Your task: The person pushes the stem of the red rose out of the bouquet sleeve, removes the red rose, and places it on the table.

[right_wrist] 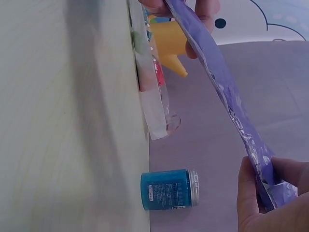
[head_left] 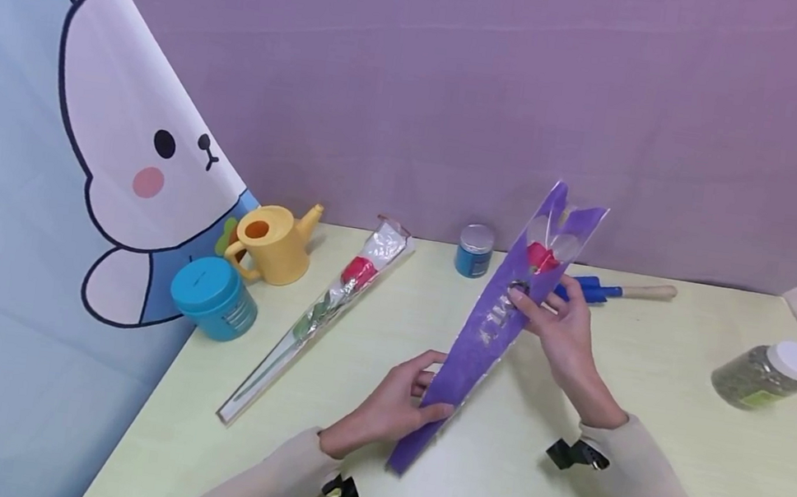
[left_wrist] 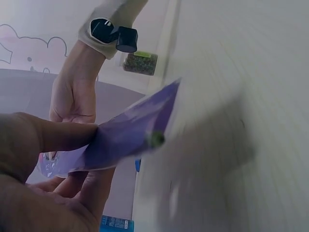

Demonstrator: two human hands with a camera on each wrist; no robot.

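Both hands hold up a red rose in a purple wrapper (head_left: 481,333), tilted with its bloom end toward the back wall. Near the lower end, my left hand (head_left: 395,401) pinches the wrapper between thumb and fingers. Higher up, below the red bloom, my right hand (head_left: 560,326) grips it, thumb on the front and fingers behind. In the left wrist view the wrapper's bottom end (left_wrist: 140,121) hangs above the table, a green stem end inside. The right wrist view shows the wrapper (right_wrist: 217,72) edge-on between the two hands.
Left of the hands lies a second rose in a clear sleeve (head_left: 319,317). A yellow watering can (head_left: 279,246) and a turquoise tub (head_left: 213,298) stand farther left. Behind are a small blue jar (head_left: 474,251) and a blue tool with a wooden handle (head_left: 617,291). At right, a white-lidded jar (head_left: 764,375) lies tilted.
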